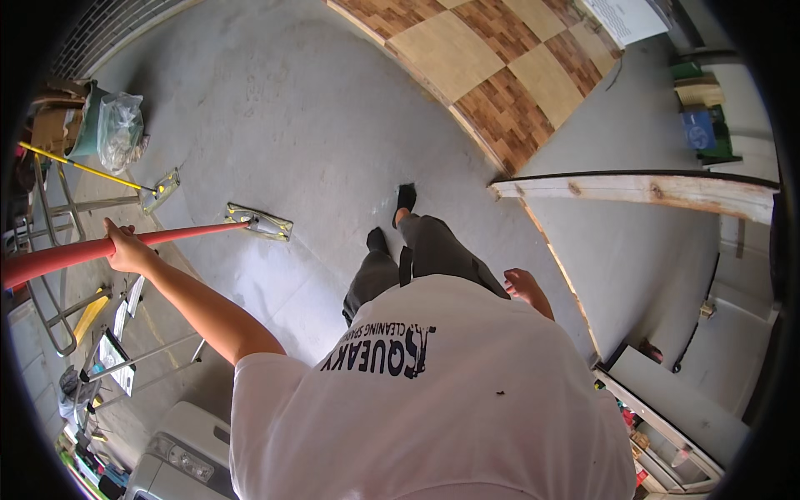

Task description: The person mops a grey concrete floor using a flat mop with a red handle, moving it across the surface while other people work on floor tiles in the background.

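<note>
My left hand [127, 248], on an outstretched arm, is wrapped around the red pole [193, 232] of a flat mop. The pole runs from the left rim to the mop's rectangular head [262, 223], which lies flat on the grey concrete floor [308, 133] ahead and left of my feet. Low by my right hip hangs my right hand [522, 286], its fingers loosely bent and somewhat apart with nothing visible in them. My body partly covers that arm.
A second flat mop [160, 192] with a yellow pole rests near a clear plastic bag [121, 129] on the left. Metal frames [62, 208] and a white vehicle [179, 458] are nearby. A raised checkered wood-pattern platform [500, 75] and a wooden beam [633, 187] lie ahead right.
</note>
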Demonstrator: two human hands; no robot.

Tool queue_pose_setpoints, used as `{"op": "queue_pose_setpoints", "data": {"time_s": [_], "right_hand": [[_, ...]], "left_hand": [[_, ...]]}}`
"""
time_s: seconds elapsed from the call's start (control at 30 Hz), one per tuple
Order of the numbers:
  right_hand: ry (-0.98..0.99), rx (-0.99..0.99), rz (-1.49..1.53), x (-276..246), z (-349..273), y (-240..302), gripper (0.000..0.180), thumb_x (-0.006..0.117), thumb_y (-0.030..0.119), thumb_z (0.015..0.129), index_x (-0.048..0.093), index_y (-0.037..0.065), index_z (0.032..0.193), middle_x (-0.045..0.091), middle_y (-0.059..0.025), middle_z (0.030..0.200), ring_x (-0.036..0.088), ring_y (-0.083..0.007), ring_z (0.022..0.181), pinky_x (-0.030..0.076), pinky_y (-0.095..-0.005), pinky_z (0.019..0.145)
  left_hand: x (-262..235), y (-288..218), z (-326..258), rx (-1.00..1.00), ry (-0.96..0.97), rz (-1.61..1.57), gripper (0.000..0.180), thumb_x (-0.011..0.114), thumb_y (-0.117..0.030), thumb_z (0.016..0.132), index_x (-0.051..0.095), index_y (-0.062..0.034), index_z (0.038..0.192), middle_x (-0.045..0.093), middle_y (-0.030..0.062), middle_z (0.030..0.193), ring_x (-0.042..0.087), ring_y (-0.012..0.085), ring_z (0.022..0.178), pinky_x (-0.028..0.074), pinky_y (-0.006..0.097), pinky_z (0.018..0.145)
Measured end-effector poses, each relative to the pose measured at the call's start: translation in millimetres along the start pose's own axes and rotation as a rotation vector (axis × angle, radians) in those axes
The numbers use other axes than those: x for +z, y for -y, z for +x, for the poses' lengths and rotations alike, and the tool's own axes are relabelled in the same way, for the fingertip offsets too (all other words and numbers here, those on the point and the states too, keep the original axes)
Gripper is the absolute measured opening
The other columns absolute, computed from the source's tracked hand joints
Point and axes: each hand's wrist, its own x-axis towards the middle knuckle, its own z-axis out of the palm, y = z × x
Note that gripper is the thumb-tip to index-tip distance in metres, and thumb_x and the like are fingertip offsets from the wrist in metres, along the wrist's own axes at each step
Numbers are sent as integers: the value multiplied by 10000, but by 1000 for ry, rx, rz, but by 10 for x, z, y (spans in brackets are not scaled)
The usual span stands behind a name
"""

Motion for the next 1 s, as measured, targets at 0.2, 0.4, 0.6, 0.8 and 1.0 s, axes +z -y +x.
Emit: {"op": "queue_pose_setpoints", "data": {"time_s": [0.2, 0.4, 0.6, 0.8, 1.0], "right_hand": [[24, 37, -55, -121, -25, -40, 318, 484, 276, 837, 557, 29, 1023, 603, -84, 815, 591, -165, 640, 457, -282, 513], [14, 56, -47, -48, 152, -41, 293, 496, 277, 828, 581, 43, 982, 608, -86, 831, 585, -159, 609, 443, -259, 476], [108, -137, -78, 62, 305, 110, 285, 495, 228, 805, 595, -8, 930, 605, -122, 761, 596, -199, 605, 480, -284, 581], [11, -100, -62, 21, 211, 217, 307, 488, 251, 817, 596, -18, 916, 601, -113, 752, 587, -197, 594, 475, -307, 565], [49, -52, -103, -42, 322, 62, 284, 482, 247, 821, 603, 2, 898, 596, -82, 699, 575, -174, 555, 457, -292, 503]], "left_hand": [[3, -14, -149, -44, 72, -3, 311, 631, -195, 781, 489, -21, 565, 428, 14, 493, 458, 113, 482, 342, 232, 448], [-72, -58, -190, -57, 44, 21, 328, 628, -213, 786, 471, -40, 556, 438, 15, 498, 448, 117, 478, 347, 230, 450], [-239, 106, -12, -47, 43, -105, 249, 663, -183, 762, 545, 10, 658, 459, 30, 528, 479, 134, 486, 370, 214, 436], [-307, 13, -75, -77, -27, -53, 295, 651, -190, 772, 493, -1, 610, 430, 32, 499, 454, 121, 463, 353, 215, 421], [-216, -110, -164, -67, 29, -103, 334, 621, -190, 795, 440, -21, 570, 406, 20, 494, 418, 108, 458, 346, 214, 439]]}}
